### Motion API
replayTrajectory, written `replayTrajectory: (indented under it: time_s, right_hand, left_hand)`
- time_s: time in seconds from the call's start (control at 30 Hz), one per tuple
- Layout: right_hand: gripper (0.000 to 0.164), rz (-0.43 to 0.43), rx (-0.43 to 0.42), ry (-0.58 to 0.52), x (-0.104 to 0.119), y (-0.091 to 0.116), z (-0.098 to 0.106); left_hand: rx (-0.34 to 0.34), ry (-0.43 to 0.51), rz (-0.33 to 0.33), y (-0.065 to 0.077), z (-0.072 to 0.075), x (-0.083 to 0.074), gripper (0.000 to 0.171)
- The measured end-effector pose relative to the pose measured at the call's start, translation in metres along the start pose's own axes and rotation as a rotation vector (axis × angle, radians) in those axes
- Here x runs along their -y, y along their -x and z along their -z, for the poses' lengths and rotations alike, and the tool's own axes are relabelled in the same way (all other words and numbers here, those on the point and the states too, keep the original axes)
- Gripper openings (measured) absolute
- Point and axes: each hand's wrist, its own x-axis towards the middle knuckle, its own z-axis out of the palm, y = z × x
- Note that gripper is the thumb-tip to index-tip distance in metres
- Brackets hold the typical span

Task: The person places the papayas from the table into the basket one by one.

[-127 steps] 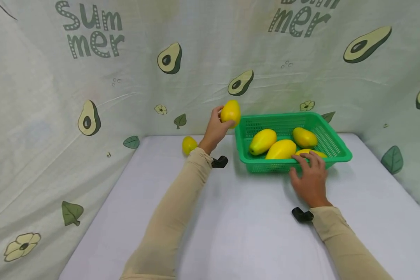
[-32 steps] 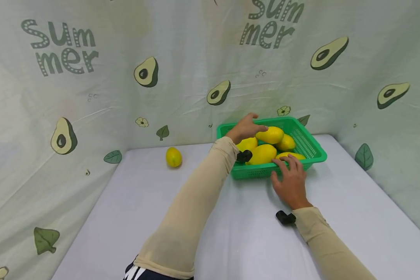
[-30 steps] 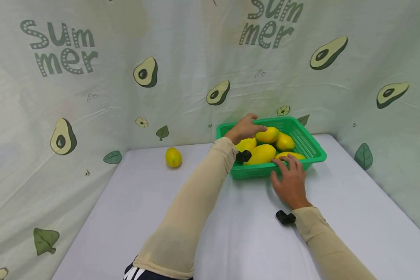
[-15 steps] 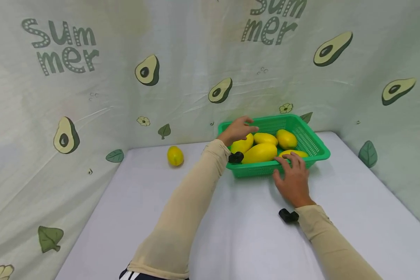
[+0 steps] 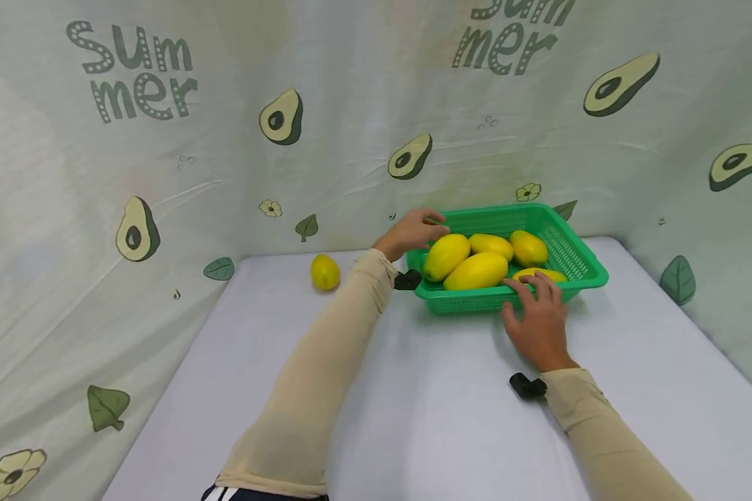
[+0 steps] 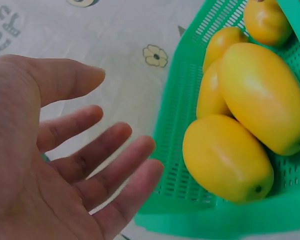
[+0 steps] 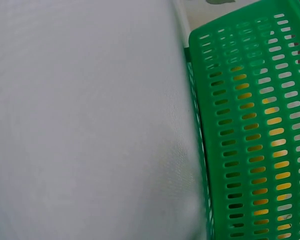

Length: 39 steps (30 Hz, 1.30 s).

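Note:
A green plastic basket (image 5: 464, 300) stands at the back right of the table with several oval yellow fruits (image 5: 479, 271) in it, mango-like in shape. My left hand (image 5: 407, 233) hovers at the basket's back left corner, holding nothing. In the left wrist view, the left hand (image 6: 65, 145) has its thumb and fingers spread apart, beside the basket wall. My right hand (image 5: 542, 327) holds the basket's near rim, fingers bent over it and thumb outside. Another yellow fruit (image 5: 325, 272) lies alone on the table, left of the basket.
A white cloth covers the table (image 5: 426, 403). Behind it hangs a printed curtain (image 5: 345, 125) with avocados and lettering, close to the basket's back. The slotted basket wall (image 7: 255, 140) fills the right side of the right wrist view.
The yellow fruit that my left hand held in the air now lies in the basket. That hand has let go and drawn back leftward. My right hand has stayed on the rim.

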Motion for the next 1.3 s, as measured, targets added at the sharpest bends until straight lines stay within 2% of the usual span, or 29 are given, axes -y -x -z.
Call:
replayTrajectory:
  time_s: [0.27, 0.43, 0.67, 0.93, 1.3]
  right_hand:
    - [0.037, 0.008, -0.012, -0.01, -0.005, 0.003, -0.001]
    - [0.036, 0.012, -0.015, -0.01, -0.006, 0.002, -0.002]
    - [0.037, 0.006, -0.021, -0.004, -0.008, 0.001, 0.002]
    - [0.037, 0.005, -0.015, -0.013, -0.007, 0.001, 0.0]
    - [0.037, 0.008, -0.011, -0.025, -0.007, -0.001, -0.004]
  left_hand:
    - [-0.06, 0.089, -0.078, 0.011, 0.017, 0.027, 0.039]
    - [-0.103, 0.12, -0.082, 0.019, 0.033, 0.045, 0.042]
    - [-0.16, 0.15, -0.056, 0.032, 0.059, 0.064, 0.041]
    - [-0.228, 0.136, -0.002, 0.051, 0.088, 0.084, 0.04]
    - [-0.314, 0.13, 0.103, 0.073, 0.111, 0.117, 0.044]
